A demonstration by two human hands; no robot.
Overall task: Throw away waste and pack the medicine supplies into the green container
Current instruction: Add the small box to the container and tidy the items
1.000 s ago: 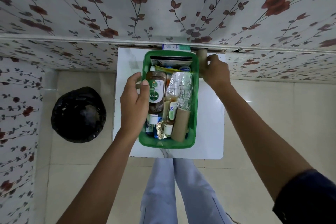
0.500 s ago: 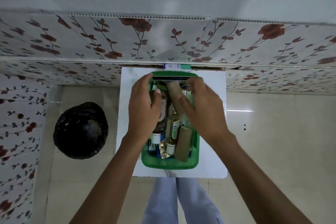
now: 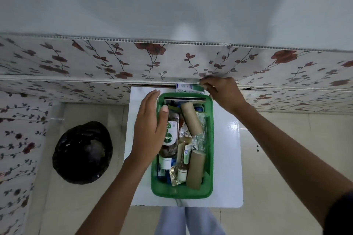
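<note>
White counter (image 3: 225, 158) against a floral-panelled wall (image 3: 114, 61), cream tiled floor; black-lined waste bin (image 3: 83, 152) on the floor to its left. Green container (image 3: 209, 158) mid-counter, holding a brown Dettol bottle (image 3: 171, 135), two cardboard tubes (image 3: 192, 119), foil strips. Left hand (image 3: 150, 129), fingers released, rests flat on the container's left rim; right hand (image 3: 222, 91) fingers grasp a small white-green box (image 3: 188, 88) just behind the container.
</note>
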